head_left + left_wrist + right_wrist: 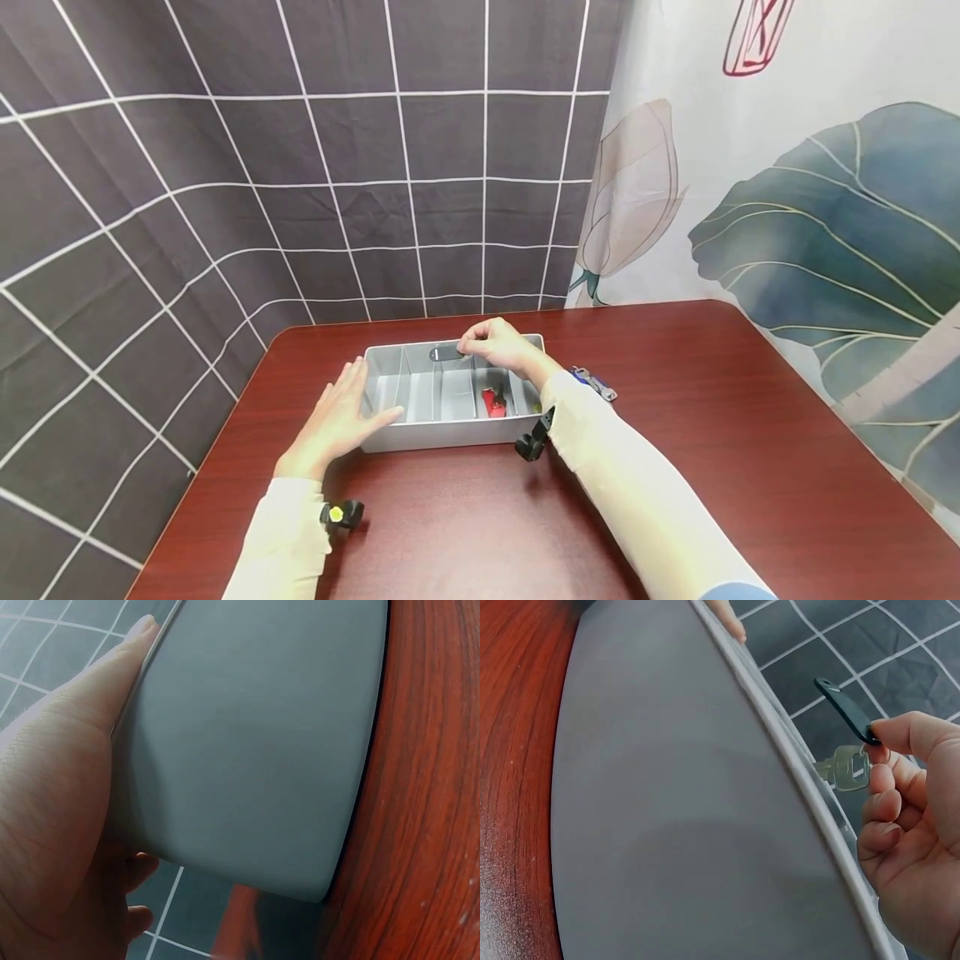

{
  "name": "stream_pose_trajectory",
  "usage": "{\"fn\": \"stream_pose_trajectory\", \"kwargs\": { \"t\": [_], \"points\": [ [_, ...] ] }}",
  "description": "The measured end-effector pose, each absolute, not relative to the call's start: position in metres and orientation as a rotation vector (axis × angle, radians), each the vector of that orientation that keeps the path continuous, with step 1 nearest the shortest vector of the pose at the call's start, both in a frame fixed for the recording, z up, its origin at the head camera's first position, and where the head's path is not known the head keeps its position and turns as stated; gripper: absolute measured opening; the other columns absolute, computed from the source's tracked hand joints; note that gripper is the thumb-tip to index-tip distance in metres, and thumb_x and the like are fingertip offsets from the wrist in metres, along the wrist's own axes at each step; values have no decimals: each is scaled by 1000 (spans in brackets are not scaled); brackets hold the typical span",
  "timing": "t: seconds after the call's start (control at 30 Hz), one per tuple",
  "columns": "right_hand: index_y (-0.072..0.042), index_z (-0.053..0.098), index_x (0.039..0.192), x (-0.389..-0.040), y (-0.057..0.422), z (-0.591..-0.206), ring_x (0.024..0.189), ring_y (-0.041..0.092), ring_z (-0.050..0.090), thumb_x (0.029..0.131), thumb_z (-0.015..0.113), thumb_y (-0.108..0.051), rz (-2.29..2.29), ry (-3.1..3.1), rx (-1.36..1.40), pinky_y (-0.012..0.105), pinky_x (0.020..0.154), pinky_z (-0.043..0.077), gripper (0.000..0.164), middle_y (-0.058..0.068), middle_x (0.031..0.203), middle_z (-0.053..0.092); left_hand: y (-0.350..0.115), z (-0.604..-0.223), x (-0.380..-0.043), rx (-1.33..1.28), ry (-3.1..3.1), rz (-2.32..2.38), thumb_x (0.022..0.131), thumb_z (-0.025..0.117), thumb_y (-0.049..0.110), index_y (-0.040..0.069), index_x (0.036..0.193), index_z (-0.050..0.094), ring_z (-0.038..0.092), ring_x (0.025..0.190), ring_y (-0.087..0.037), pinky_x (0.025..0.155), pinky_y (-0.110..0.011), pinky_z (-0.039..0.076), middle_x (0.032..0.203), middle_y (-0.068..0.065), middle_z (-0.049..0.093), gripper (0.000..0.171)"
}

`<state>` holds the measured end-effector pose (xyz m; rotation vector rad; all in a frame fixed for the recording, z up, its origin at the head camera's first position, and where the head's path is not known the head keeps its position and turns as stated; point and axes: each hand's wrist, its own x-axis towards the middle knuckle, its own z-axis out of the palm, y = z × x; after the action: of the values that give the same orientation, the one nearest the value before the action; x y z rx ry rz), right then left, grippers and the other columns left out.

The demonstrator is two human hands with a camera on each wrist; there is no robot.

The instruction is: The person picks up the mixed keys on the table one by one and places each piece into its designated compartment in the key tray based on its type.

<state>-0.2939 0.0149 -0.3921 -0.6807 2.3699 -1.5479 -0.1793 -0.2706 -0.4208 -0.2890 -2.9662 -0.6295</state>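
Note:
My right hand (498, 343) pinches the end of a dark key tag (847, 712) between thumb and forefinger. A key (850, 769) hangs from the tag at the fingertips, close to the rim of a grey compartment box (450, 435). In the head view, the dark tag (447, 353) appears above the box's back part. My left hand (335, 419) rests against the box's left end, fingers straight, thumb laid over the front rim. Inside a right-hand compartment lies a red tag (494, 403) with something dark beside it.
Right of the box, partly behind my right forearm, lie metal keys with a blue tag (595, 383). A small yellow-green thing (537, 407) shows in the rightmost compartment. Dark checked cloth (442, 217) hangs behind the red-brown table (735, 400).

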Motion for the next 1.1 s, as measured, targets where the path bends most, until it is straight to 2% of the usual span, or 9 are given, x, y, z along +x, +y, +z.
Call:
{"fn": "stream_pose_trajectory", "kwargs": {
  "t": [0.23,0.83,1.1],
  "points": [
    [-2,74,89,-294,14,-390,80,12,55,86,69,-17,-1525,2384,-678,27,70,44,16,-3,84,68,-270,-419,-180,-291,-2952,-632,77,54,77,1,153,15,14,145,-37,111,-61,16,158,-19,17,114],
    [0,74,91,-297,10,-393,81,12,53,85,69,-18,-1436,2422,-662,26,67,42,19,-3,90,69,-270,-418,-177,-285,-2972,-628,77,52,78,0,153,16,14,144,-38,111,-61,17,157,-20,17,114],
    [-5,74,88,-295,9,-393,79,11,52,86,69,-17,-1395,2453,-654,26,65,41,13,-4,87,68,-269,-419,-176,-285,-2975,-632,77,52,79,0,153,16,14,144,-38,111,-61,17,158,-20,16,115]
  ]
}}
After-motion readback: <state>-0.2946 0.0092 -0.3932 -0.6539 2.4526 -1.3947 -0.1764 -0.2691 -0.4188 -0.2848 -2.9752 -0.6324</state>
